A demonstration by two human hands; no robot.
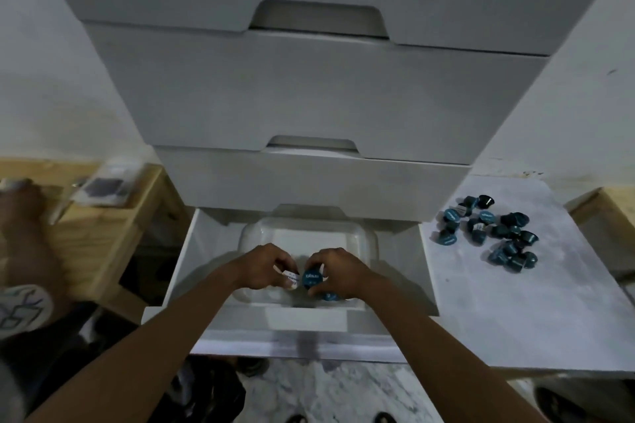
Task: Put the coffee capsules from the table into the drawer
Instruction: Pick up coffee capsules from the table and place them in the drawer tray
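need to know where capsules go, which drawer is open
The lowest drawer: it alone is pulled out, showing a clear tray inside; those above it are shut.

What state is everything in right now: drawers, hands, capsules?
bottom drawer: pulled open
upper drawers: closed
clear tray: sitting inside the bottom drawer
left hand: pinching a white-topped capsule
right hand: gripping a blue capsule
capsule pile: loose on the table

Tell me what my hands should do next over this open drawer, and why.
Probably let go: the right hand grips a blue capsule and the left hand pinches a white-labelled capsule, both just over the clear tray in the drawer. Many capsules wait on the table to the right.
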